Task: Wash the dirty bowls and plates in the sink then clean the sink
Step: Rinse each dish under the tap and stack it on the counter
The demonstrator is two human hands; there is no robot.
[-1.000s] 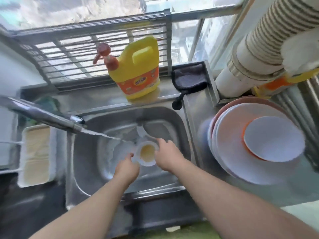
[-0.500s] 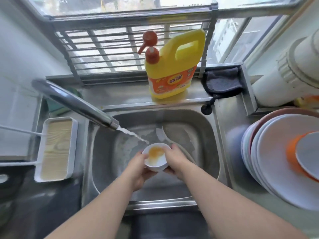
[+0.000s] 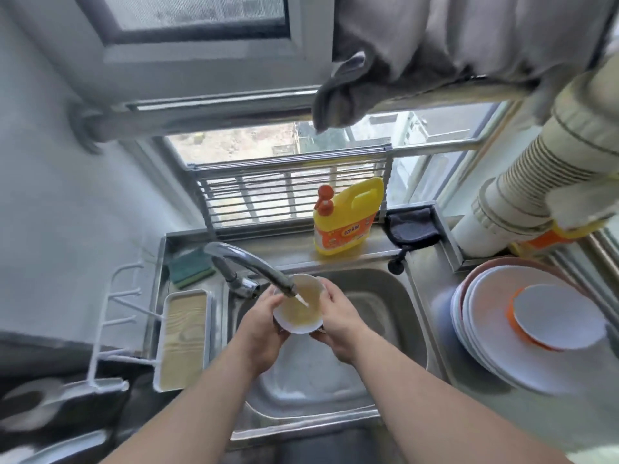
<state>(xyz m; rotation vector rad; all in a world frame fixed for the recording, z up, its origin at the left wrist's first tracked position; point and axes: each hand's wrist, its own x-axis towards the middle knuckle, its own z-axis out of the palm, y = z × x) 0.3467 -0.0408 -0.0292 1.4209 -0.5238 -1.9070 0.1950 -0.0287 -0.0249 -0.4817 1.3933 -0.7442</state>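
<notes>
A small white bowl (image 3: 299,313) with yellowish liquid inside is held over the steel sink (image 3: 395,296), right under the tap's spout (image 3: 264,267). Water runs from the spout into the bowl. My left hand (image 3: 259,318) grips the bowl's left side and my right hand (image 3: 336,314) grips its right side. A white plate (image 3: 301,360) lies in the sink below the bowl, partly hidden by my hands.
A yellow detergent bottle (image 3: 348,222) stands on the ledge behind the sink, a dark cloth (image 3: 410,226) beside it. A green sponge (image 3: 191,267) lies at the back left. Stacked plates and an orange-rimmed bowl (image 3: 542,326) sit right of the sink. A white tray (image 3: 182,339) sits left.
Both hands have lifted the bowl up and back, from low in the sink to right under the spout. The view has tilted upward, showing more of the window.
</notes>
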